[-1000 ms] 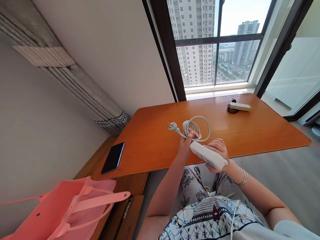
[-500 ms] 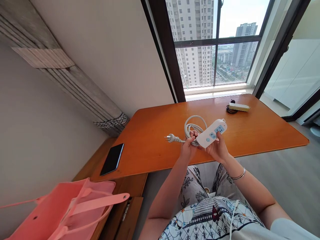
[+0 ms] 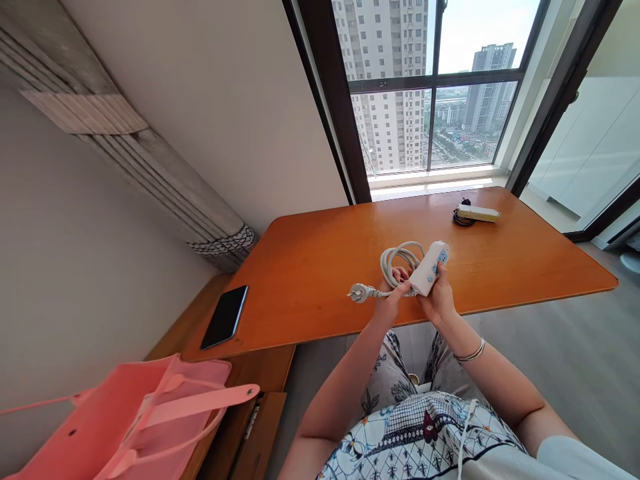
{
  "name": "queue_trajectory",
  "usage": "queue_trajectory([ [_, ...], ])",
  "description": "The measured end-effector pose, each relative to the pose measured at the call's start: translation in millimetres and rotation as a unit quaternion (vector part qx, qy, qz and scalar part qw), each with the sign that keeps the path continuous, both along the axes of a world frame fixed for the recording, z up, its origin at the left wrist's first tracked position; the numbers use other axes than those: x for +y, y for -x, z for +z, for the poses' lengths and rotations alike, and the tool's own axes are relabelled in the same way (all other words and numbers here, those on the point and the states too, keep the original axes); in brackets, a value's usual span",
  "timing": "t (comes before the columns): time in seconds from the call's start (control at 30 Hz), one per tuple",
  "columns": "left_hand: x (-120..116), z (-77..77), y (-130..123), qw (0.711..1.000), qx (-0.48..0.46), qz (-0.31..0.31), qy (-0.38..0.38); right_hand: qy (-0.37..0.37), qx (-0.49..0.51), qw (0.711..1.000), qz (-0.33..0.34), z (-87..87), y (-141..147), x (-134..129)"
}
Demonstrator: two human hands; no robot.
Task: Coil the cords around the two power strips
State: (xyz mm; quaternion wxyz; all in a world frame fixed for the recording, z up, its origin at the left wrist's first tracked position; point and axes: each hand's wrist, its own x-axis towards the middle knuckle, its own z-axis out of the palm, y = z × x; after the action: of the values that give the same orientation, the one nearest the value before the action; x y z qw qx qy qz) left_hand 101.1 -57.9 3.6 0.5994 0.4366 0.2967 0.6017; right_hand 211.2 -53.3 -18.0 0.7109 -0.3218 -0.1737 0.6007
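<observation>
A white power strip [image 3: 425,275] with blue socket faces is tilted in my right hand [image 3: 440,298], whose thumb presses on its front. My left hand [image 3: 391,303] is closed around the strip's coiled white cord [image 3: 387,261], close to the strip's lower end. The cord's plug [image 3: 360,293] sticks out to the left of my left hand, prongs pointing left. Both hands are held above the near edge of the brown table [image 3: 310,267]. Some of my left fingers are hidden behind the coil.
A second, yellowish-white power strip [image 3: 479,213] with a black cord lies at the table's far right. A black phone [image 3: 225,317] rests near the left edge. An open pink bag [image 3: 150,420] stands at lower left. A window [image 3: 435,127] is behind the table.
Both hands have drawn closer together; my left hand has shifted right with the cord and plug. The power strip has turned, becoming steeper, with its sockets facing more to the right.
</observation>
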Motion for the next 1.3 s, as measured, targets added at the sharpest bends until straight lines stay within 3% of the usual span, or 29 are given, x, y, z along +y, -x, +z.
queue_trajectory([
  [0.17,-9,-4.2,-9,0.999,0.029,-0.003,-0.031,-0.008,-0.012,1.000,0.013,1.6,-8,2],
  [0.37,-10,-5.3,-10,0.998,0.036,0.021,-0.051,-0.027,-0.022,0.995,0.090,15.9,-13,-10],
  [0.53,-11,-18.7,-11,0.995,0.059,0.042,-0.075,0.001,0.000,0.997,0.083,8.6,-12,-9],
  [0.63,-9,-27.8,-6,0.993,0.072,-0.013,-0.091,0.018,0.012,0.997,0.080,4.6,-15,-7],
  [0.73,1,-29.2,12,0.984,0.093,-0.132,-0.072,-0.003,-0.017,0.998,0.054,7.2,-22,-7],
  [0.8,10,-23.9,28,0.972,0.076,-0.220,-0.021,-0.019,-0.059,0.997,0.047,11.3,-29,-9],
  [0.9,18,-9.3,46,0.965,-0.013,-0.256,0.049,-0.009,-0.105,0.994,0.042,16.8,-36,-13],
  [0.97,19,1.1,49,0.964,-0.037,-0.256,0.063,0.001,-0.123,0.992,0.025,19.0,-37,-15],
  [1.07,15,11.4,42,0.973,0.012,-0.218,0.072,-0.002,-0.152,0.988,0.027,20.8,-35,-16],
  [1.2,10,13.9,26,0.984,0.085,-0.145,0.059,0.003,-0.168,0.983,0.067,23.0,-34,-19],
  [1.3,11,12.7,22,0.983,0.112,-0.136,0.051,0.006,-0.171,0.981,0.087,24.1,-36,-23],
])
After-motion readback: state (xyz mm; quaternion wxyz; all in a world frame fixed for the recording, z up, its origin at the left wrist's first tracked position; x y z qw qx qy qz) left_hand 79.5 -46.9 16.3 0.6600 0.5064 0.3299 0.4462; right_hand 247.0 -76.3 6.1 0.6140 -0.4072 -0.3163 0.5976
